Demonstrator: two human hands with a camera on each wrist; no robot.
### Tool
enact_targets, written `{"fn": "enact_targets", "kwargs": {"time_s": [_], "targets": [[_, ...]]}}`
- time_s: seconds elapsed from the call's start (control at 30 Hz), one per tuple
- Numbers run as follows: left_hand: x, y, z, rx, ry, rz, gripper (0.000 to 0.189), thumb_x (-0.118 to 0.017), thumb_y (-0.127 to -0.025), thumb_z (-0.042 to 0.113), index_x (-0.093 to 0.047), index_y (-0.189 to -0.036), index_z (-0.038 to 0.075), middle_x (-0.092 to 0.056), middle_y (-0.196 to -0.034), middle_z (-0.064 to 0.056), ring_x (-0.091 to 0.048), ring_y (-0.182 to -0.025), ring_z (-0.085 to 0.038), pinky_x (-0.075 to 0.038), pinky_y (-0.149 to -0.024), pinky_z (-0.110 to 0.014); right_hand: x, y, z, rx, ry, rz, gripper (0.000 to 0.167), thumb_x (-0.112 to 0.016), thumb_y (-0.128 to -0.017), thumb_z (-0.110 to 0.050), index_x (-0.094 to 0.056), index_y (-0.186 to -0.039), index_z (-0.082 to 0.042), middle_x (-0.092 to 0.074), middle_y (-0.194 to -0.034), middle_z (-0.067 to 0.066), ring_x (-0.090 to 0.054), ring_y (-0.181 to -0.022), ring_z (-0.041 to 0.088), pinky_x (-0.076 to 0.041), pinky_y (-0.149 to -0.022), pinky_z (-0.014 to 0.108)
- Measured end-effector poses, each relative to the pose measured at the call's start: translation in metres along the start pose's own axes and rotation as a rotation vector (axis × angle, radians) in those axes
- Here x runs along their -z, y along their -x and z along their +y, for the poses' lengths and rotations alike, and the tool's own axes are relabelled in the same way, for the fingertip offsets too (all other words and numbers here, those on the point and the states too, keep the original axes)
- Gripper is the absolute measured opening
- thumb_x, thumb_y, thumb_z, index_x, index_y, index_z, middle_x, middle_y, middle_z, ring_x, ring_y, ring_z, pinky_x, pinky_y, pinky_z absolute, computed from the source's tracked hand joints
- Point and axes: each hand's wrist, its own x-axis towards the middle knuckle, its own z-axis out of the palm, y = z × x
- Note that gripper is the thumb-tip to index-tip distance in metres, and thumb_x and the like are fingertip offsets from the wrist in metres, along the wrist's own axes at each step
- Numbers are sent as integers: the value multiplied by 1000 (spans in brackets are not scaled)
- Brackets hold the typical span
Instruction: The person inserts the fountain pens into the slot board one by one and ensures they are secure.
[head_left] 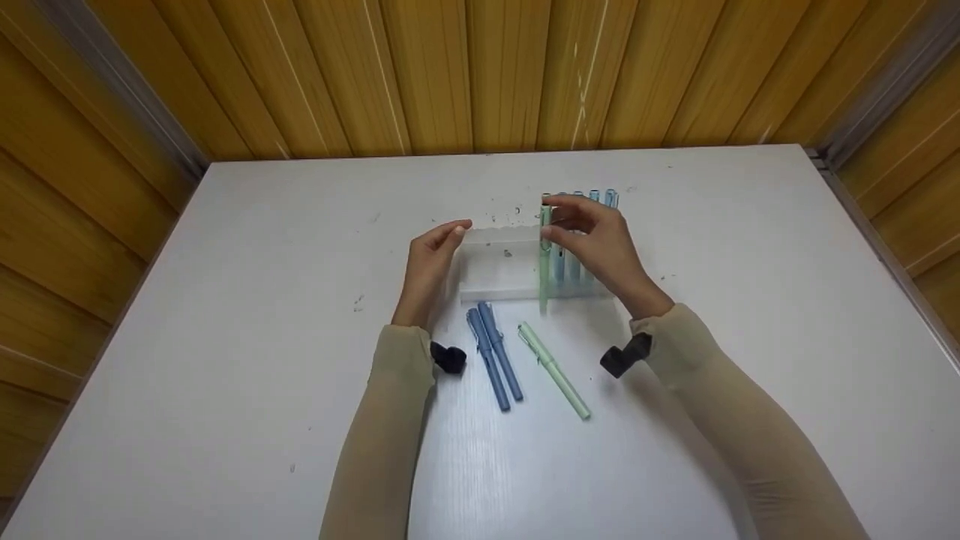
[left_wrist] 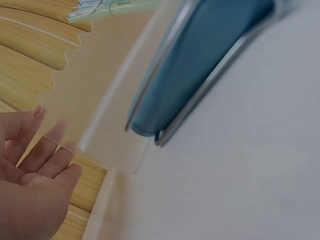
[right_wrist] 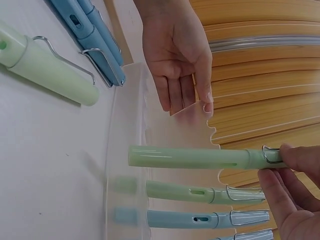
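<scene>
My right hand pinches a light green pen near its clip end, between thumb and fingers. In the head view this pen stands upright over the left part of a translucent pen stand. My left hand holds the stand's left corner, thumb on the scalloped edge and fingers behind the panel. Beside the held pen, another green pen sits in the stand, followed by several light blue pens. My right hand partly hides these in the head view.
Two darker blue pens lie side by side on the white table, in front of the stand. A loose green pen lies to their right. Yellow wood-look panels rise behind the table.
</scene>
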Motion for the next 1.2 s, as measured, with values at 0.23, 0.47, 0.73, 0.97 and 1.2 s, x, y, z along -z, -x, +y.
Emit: {"fn": "enact_targets", "kwargs": {"time_s": [0.23, 0.47, 0.73, 0.97, 1.2], "targets": [[-3, 1, -1, -55, 14, 19, 26, -56, -98, 28, -69, -117, 16, -65, -125, 1, -54, -124, -13, -40, -109, -34, 0, -2, 0, 9, -25, 52, 39, -71, -88, -18, -62, -127, -19, -65, -112, 5, -61, -101, 14, -50, -95, 27], [-5, 1, 0, -77, 25, 24, 30, -56, -98, 29, -70, -116, 10, -66, -124, -4, -54, -124, -14, -38, -110, -33, -2, -1, -9, 46, -73, 93, 40, -70, -88, -10, -61, -127, -10, -65, -114, 11, -63, -100, 14, -50, -91, 20], [-5, 1, -1, -77, 1, 28, 30, -56, -97, 30, -70, -114, 10, -66, -123, -4, -55, -124, -16, -39, -110, -35, -4, 8, -27, 70, -62, 99, 39, -67, -89, -5, -59, -127, -3, -64, -115, 16, -62, -103, 17, -48, -99, 28], [-4, 1, 0, -60, 1, 22, 30, -56, -97, 32, -71, -113, 11, -66, -123, -3, -55, -124, -16, -38, -111, -36, -9, 6, -22, 67, -62, 84, 38, -66, -89, -2, -59, -126, -2, -64, -117, 16, -63, -104, 20, -49, -99, 31], [-3, 1, 0, -51, -3, 11, 30, -55, -97, 33, -71, -113, 13, -66, -123, -1, -55, -124, -14, -38, -111, -36, -14, -7, 8, 64, -70, 66, 38, -67, -89, -7, -60, -127, -6, -62, -124, 10, -61, -110, 20, -47, -101, 31]]}}
